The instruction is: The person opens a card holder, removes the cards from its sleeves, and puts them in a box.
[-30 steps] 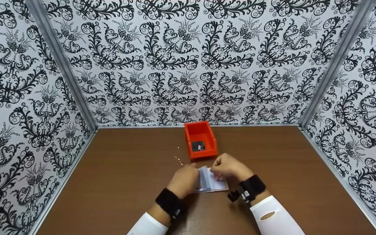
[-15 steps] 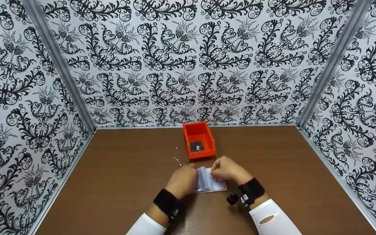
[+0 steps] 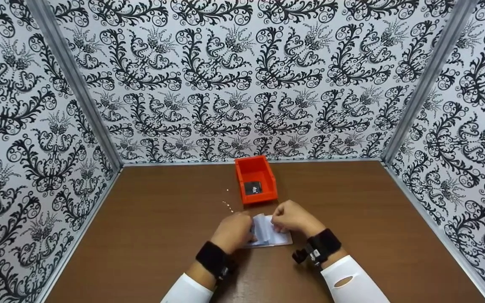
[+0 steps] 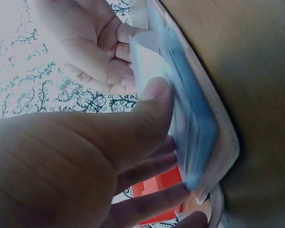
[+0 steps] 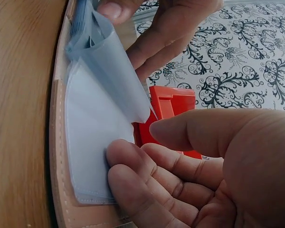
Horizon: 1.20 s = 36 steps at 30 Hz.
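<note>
A small card holder (image 3: 283,240) with a tan stitched cover (image 5: 61,185) lies spread on the table, between both hands. Its clear bluish plastic sleeves (image 4: 197,126) are bunched toward the left. My left hand (image 3: 232,231) grips this bunch, thumb (image 4: 156,95) in front and fingers behind. One sleeve (image 5: 116,80) curls over in the middle, above a flat whitish sleeve (image 5: 90,137). On that flat sleeve rest the loosely curled fingertips of my right hand (image 3: 296,216); its thumb (image 5: 180,130) stands apart from them. The cover's underside is hidden.
Behind the hands stands an orange-red open bin (image 3: 260,198) with a dark flat piece (image 3: 252,188) inside. Tiny pale flecks (image 3: 228,206) lie on the brown table (image 3: 162,202) left of the bin. Patterned walls (image 3: 242,84) enclose the table at back and sides.
My left hand has shifted slightly left, and the upright sleeves between the hands have spread and bent over. The right hand stays nearly in place. The head view has drifted a little.
</note>
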### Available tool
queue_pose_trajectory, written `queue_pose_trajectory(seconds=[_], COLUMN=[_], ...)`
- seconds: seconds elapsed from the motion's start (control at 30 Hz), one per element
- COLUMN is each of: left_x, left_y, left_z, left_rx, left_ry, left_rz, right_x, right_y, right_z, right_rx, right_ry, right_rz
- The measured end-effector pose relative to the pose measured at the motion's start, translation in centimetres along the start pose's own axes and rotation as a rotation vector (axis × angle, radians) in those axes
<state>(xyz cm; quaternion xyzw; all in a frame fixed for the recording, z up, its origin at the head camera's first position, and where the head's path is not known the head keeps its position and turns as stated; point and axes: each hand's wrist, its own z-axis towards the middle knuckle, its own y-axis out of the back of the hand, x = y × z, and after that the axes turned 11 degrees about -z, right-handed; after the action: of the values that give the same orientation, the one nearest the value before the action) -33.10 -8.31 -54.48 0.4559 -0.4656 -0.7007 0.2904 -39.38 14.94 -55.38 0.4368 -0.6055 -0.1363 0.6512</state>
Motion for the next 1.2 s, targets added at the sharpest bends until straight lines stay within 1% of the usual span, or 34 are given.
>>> queue_pose_trajectory(seconds=[0.17,0.3,0.6,0.67,0.8,0.9,0.97,1.03,1.2], left_x=[0.1,0.0,0.2,0.2,0.4,0.4,0.4,0.4,0.4], left_y=[0.1,0.1,0.2,0.2,0.0,-0.2,-0.3,-0.3,-0.2], left_z=[-0.1,-0.1,0.1,0.2,0.3,0.4,0.4,0.4,0.4], left_rx=[0.021,0.022,-0.004,-0.008,-0.03,-0.036,-0.033,-0.026,-0.022], left_ry=[-0.021,-0.025,-0.047,-0.06,-0.082,-0.083,-0.081,-0.075,-0.062], left_rz=[0.02,0.021,-0.015,-0.01,0.03,0.05,0.048,0.046,0.044], right_x=[0.1,0.2,0.1,0.1,0.1,0.3,0.6,1.0,2.6], right_y=[-0.2,-0.1,-0.1,-0.1,-0.2,-0.2,-0.1,0.0,0.2], right_z=[-0.1,-0.2,-0.2,-0.2,-0.1,0.0,-0.1,-0.3,-0.9], right_rx=[-0.006,-0.01,-0.01,-0.009,0.0,0.006,0.004,-0.008,-0.07], right_ry=[-0.008,0.002,-0.012,-0.019,-0.037,-0.04,-0.028,-0.002,0.102], right_rz=[0.022,0.031,0.048,0.053,0.066,0.067,0.034,-0.026,-0.241])
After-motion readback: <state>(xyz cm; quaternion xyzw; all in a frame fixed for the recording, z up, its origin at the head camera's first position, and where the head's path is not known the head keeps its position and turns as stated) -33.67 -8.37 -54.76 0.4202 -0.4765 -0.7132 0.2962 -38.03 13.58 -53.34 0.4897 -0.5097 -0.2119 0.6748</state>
